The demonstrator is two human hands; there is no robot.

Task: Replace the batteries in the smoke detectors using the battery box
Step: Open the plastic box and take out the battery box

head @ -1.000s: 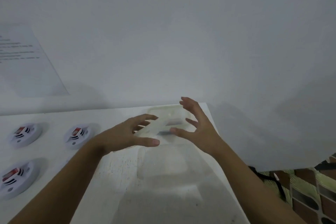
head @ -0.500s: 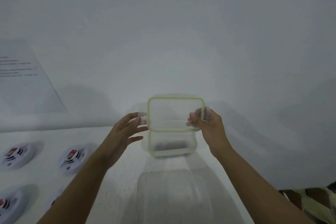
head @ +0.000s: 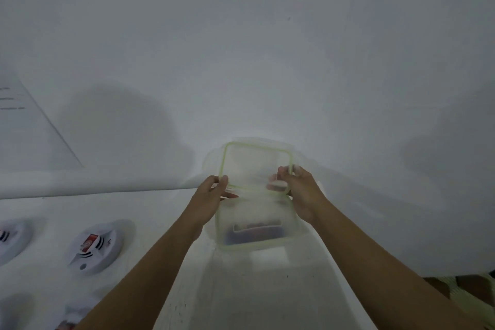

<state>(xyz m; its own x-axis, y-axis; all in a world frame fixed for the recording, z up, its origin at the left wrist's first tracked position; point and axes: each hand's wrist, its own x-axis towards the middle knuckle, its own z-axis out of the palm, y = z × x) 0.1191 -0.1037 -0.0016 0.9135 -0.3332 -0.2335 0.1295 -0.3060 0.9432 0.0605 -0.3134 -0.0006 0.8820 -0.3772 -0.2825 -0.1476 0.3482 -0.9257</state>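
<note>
1. Well to the left of the left hand (head: 211, 195), a round smoke detector (head: 93, 246) lies on the white table (head: 150, 211); a second smoke detector (head: 10, 238) sits farther left, cut by the frame edge; a third smoke detector (head: 68, 323) is mostly hidden behind the left forearm; a printed sheet (head: 26, 128) hangs on the wall (head: 267, 61) up and to the left; a patterned surface (head: 468, 289) shows beyond the right forearm.
2. The left hand pinches the left edge of the lid (head: 257, 166), thumb in front and fingers behind; the right hand (head: 302, 193) pinches its right edge the same way, and its palm covers the far right corner of the battery box (head: 257, 225).
3. The battery box stands on the table just below and between both hands; the lid's lower edge overlaps its far rim.
4. Lid and box are clear, smooth plastic with rounded corners; a pale green seal runs round the lid's rim, and the box's rim looks greenish too; dark contents lie at the bottom, too blurred to name.
5. The lid stands nearly upright, its sealed face towards the person; the box's mouth faces up, its longer side running from hand to hand.
</note>
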